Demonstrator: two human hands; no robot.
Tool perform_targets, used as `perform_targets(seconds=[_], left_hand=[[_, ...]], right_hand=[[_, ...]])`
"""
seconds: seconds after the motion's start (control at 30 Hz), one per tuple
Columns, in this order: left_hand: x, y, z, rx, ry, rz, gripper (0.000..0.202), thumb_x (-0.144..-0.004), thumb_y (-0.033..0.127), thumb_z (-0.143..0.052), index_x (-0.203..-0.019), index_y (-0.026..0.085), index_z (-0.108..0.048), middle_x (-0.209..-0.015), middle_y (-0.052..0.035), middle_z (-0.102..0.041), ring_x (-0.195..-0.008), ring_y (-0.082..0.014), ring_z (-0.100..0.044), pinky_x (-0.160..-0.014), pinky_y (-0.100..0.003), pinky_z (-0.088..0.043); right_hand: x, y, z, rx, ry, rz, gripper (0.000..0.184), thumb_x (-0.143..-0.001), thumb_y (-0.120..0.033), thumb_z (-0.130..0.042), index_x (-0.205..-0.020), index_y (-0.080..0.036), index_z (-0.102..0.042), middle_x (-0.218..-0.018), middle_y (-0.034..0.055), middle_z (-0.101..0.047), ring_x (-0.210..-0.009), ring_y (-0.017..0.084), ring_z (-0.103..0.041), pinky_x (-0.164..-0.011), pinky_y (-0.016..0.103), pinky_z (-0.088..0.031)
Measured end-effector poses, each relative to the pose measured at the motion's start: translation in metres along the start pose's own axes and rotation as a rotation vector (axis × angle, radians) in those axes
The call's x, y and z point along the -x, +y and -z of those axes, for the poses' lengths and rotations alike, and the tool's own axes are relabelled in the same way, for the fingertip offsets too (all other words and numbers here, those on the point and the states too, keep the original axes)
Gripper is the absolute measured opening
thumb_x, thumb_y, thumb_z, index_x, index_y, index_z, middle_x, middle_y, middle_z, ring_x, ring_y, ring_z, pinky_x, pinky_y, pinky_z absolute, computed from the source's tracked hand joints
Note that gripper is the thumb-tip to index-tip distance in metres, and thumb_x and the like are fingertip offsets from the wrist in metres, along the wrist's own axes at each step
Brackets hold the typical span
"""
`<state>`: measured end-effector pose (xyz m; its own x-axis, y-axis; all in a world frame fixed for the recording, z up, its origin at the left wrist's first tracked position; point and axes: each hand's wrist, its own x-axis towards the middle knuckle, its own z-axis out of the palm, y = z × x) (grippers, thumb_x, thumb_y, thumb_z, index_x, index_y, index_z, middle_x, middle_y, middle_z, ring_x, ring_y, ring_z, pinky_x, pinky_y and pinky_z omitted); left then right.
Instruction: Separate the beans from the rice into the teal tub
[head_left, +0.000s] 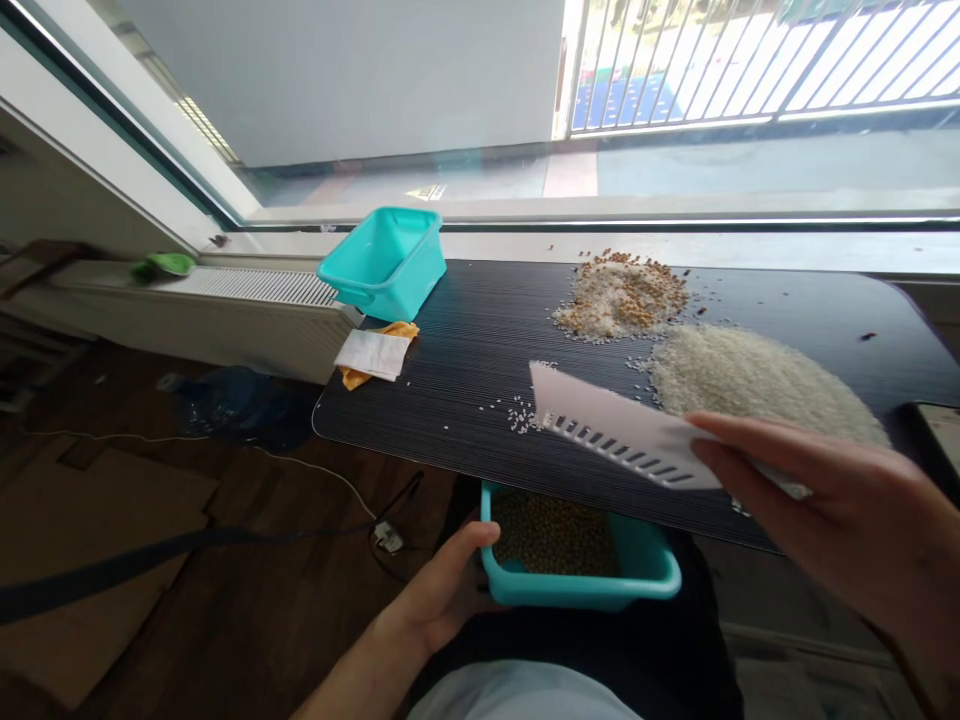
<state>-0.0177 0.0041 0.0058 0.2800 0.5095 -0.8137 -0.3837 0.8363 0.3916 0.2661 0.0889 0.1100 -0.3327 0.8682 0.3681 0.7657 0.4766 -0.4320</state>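
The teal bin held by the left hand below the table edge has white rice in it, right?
No. In the head view the teal bin held by the left hand below the table edge has brownish beans in it, not white rice.

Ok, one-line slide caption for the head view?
Right hand holds a white slotted scraper beside a rice pile on the dark table; left hand grips a teal bin below its edge.
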Motion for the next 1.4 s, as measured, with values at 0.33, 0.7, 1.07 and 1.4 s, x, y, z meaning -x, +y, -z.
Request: perform_targets(seconds=[0.33,0.7,1.07,1.4], left_hand=[[0.0,-0.004,-0.002,0.014,0.0,-0.012,0.063,-0.066,0.052,-0.071,-0.118,0.018,-0.056,-0.112,-0.0121,-0.07,-0.109,-0.0331,-0.062,-0.086,-0.041,-0.048],[-0.001,-0.003,-0.002,0.003,0.009,0.003,0.067,-0.065,0.051,-0.07,-0.121,0.017,-0.054,-0.116,-0.0132,-0.068,-0.112,-0.0334,-0.06,-0.087,-0.041,-0.047],[0.0,-0.003,-0.002,0.012,0.013,0.003,0.062,-0.067,0.05,-0.071,-0.118,0.018,-0.056,-0.113,-0.0114,-0.069,-0.109,-0.0327,-0.061,-0.087,-0.042,-0.047],[-0.001,-0.003,-0.003,0.025,0.017,0.012,0.063,-0.066,0.051,-0.072,-0.117,0.018,-0.057,-0.107,-0.0111,-0.071,-0.107,-0.033,-0.062,-0.087,-0.042,-0.047]], right_hand=[[-0.045,0.006,-0.015,0.171,0.014,-0.142,0.035,-0.087,-0.042,-0.049,-0.102,-0.029,-0.078,-0.081,0.0047,-0.079,-0.072,0.022,-0.073,-0.056,0.03,-0.049],[-0.035,0.012,-0.01,0.091,-0.018,-0.183,0.038,-0.086,-0.048,-0.05,-0.103,-0.028,-0.078,-0.075,0.0032,-0.078,-0.061,0.018,-0.07,-0.052,0.028,-0.047],[-0.04,0.01,-0.011,0.01,-0.129,-0.134,0.038,-0.087,-0.048,-0.051,-0.101,-0.026,-0.079,-0.067,0.0018,-0.073,-0.046,0.013,-0.056,-0.046,0.026,-0.043],[-0.027,0.012,-0.009,-0.01,-0.078,-0.186,0.034,-0.084,-0.048,-0.055,-0.099,-0.029,-0.079,-0.072,0.0004,-0.076,-0.049,0.014,-0.063,-0.044,0.024,-0.046]])
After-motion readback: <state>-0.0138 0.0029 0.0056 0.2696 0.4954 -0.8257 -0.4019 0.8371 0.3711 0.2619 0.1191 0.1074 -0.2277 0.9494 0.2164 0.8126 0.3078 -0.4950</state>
